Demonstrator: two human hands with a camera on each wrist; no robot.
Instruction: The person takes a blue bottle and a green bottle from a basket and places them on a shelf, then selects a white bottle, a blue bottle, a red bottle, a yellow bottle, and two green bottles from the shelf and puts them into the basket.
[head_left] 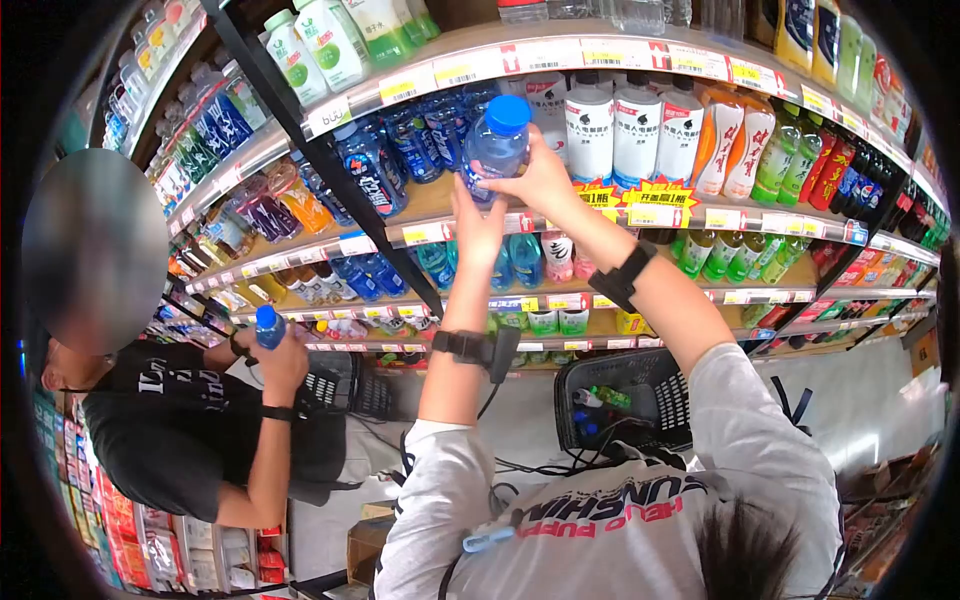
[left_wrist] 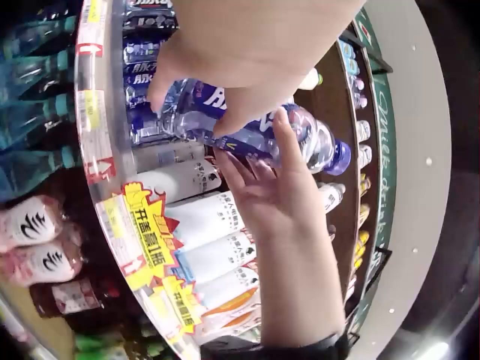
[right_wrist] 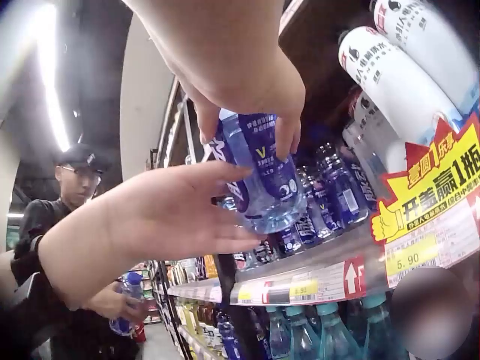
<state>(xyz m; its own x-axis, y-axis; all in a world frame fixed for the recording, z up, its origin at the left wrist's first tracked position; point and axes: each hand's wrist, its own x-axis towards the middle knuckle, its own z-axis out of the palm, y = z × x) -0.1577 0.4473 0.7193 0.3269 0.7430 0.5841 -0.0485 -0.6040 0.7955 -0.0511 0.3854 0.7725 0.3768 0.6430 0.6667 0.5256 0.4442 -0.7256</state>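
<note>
Both hands hold a clear plastic drink bottle with a blue cap, raised in front of the shelf. My right hand grips its upper part, thumb across the front. The left hand grips the bottle low, near its base. In the left wrist view, the bottle shows a blue label with white lettering, partly covered by the left hand; the right hand's thumb lies along its side. In the right wrist view, the bottle is between both hands, its cap hidden behind the right hand.
Shelves of drinks curve around, with blue-labelled bottles and white bottles behind the hands. Yellow promotional signs hang at the shelf edge. A black basket with several bottles stands below. At left, another person holds a blue-capped bottle.
</note>
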